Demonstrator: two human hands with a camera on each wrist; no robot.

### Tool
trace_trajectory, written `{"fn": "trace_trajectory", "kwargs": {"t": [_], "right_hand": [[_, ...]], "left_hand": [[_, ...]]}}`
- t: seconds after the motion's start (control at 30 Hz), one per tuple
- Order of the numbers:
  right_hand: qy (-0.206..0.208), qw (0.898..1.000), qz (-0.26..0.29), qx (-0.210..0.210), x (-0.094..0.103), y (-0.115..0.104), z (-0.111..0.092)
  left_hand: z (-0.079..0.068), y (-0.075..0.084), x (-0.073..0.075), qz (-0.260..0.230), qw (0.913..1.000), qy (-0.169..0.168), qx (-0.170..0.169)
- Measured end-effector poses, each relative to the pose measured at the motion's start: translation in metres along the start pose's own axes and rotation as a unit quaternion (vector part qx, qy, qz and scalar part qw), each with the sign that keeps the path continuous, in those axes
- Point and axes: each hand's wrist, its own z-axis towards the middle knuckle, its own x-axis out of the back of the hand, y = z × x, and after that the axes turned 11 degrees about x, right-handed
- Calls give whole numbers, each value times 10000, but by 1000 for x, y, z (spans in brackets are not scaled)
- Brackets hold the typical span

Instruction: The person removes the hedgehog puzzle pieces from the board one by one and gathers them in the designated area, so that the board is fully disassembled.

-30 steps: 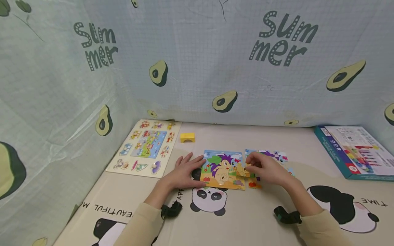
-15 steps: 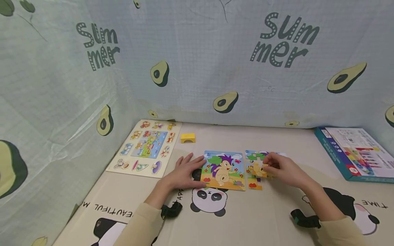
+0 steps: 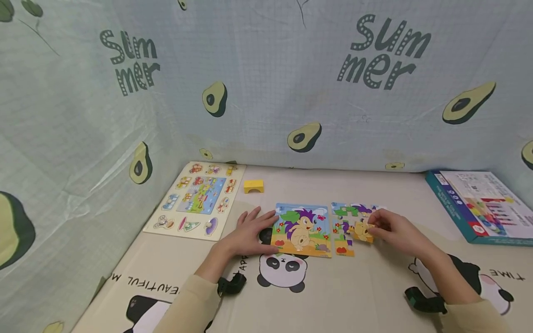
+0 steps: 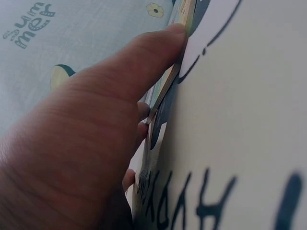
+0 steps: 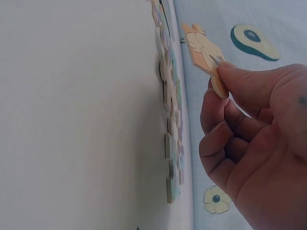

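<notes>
My left hand point(image 3: 251, 238) lies with spread fingers at the left edge of a hedgehog picture board point(image 3: 300, 237); in the left wrist view its thumb point(image 4: 148, 60) touches the board's edge. Between thumb and fingers, my right hand point(image 3: 397, 236) pinches a yellow-orange jigsaw piece point(image 3: 363, 232). The right wrist view shows this piece tilted and raised off the table, the other fingers curled below it. Just right of the board, several joined jigsaw pieces point(image 3: 343, 246) lie flat on the table. The held piece and right fingers cover part of the pieces behind them.
A wooden peg puzzle board point(image 3: 233, 173) lies at the back left, with a yellow arch block point(image 3: 253, 186) beside it. At the far right is a teal-edged box point(image 3: 479, 206). A patterned cloth point(image 3: 258, 92) hangs behind the panda-print table cover point(image 3: 325, 296).
My right hand has carried the jigsaw piece from over the hedgehog board rightward to the loose pieces, turning it somewhat. My left hand has stayed in place.
</notes>
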Motion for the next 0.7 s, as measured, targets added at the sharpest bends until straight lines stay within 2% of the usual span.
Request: {"fn": "trace_trajectory", "kwargs": {"t": [0.2,0.53,0.7], "right_hand": [[-75,9999,57,70,2,2,-3],[-618,9978,218,97,5,10,-14],[-683,9973,215,140,3,13,-16]], "left_hand": [[-1,0,0,-44,10000,19,15],[-1,0,0,-59,10000,-3,-12],[-1,1,0,-71,10000,1,14]]}}
